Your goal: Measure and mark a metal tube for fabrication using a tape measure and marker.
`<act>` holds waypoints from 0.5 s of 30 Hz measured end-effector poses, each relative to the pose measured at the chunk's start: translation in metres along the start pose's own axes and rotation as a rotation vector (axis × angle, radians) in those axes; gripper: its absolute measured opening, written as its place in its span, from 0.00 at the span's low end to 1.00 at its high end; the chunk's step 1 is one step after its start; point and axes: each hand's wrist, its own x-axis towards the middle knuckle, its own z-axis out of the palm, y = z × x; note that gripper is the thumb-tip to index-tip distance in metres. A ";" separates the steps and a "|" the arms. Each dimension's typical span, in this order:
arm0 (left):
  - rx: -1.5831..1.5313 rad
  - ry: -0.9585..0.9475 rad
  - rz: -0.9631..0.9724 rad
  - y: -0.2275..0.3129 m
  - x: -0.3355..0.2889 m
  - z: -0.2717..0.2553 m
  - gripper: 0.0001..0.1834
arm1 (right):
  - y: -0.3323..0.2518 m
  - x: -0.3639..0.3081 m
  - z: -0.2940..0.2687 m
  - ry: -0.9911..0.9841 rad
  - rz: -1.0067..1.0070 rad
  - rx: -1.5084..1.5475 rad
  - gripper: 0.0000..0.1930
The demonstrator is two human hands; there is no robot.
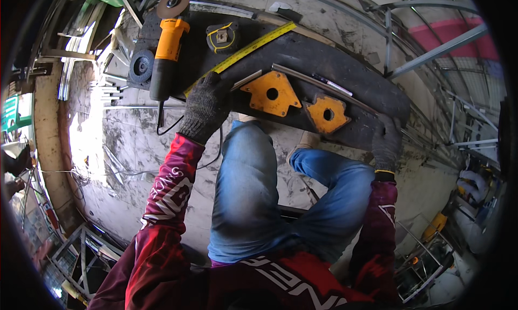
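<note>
My left hand [206,107], in a dark grey knit glove, rests at the near left edge of a dark work board. Its fingers are closed around the end of a short thin metal strip [247,80], beside a yellow ruler [243,55]. At the board's right end, my right hand [387,142], gloved alike, has its fingers bent at the end of a long thin metal bar [318,85]. Between the hands lie two orange magnetic welding holders, one arrow-shaped [260,100] and one many-sided [318,122]. A silver-white marker pen [340,88] lies along the bar.
An orange and black angle grinder [171,42] lies on the board's left, with its cord hanging off the near edge. Near it are a grinding disc [141,66] and a tape measure [222,38]. Metal frames [440,49] stand at the right; metal lengths lie at the left.
</note>
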 end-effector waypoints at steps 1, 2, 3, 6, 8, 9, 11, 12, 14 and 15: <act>-0.001 0.000 -0.003 -0.001 -0.001 0.001 0.18 | 0.000 0.002 0.001 -0.014 -0.051 0.037 0.12; -0.022 -0.002 -0.008 -0.002 -0.002 0.004 0.18 | 0.000 0.003 0.003 -0.016 -0.053 0.036 0.12; -0.044 -0.004 -0.012 -0.002 -0.001 0.005 0.18 | 0.000 0.004 0.005 -0.010 -0.070 0.013 0.13; -0.047 -0.024 0.004 -0.001 0.004 0.003 0.17 | -0.002 0.006 0.009 -0.025 -0.069 -0.011 0.14; -0.062 -0.044 0.000 0.000 0.008 0.002 0.17 | -0.006 0.005 0.010 -0.043 -0.049 -0.011 0.14; -0.075 -0.061 -0.006 0.000 0.010 0.003 0.17 | -0.006 0.005 0.011 -0.032 -0.078 0.000 0.14; -0.075 -0.074 -0.004 0.002 0.012 0.006 0.17 | -0.005 0.005 0.014 -0.020 -0.105 0.011 0.15; -0.078 -0.085 -0.001 0.003 0.014 0.007 0.17 | -0.004 0.006 0.013 -0.039 -0.096 0.021 0.15; -0.072 -0.092 0.008 0.005 0.017 0.008 0.17 | -0.003 0.007 0.012 -0.058 -0.084 0.029 0.15; -0.061 -0.098 0.010 0.005 0.018 0.007 0.17 | -0.006 0.007 0.012 -0.068 -0.078 0.033 0.14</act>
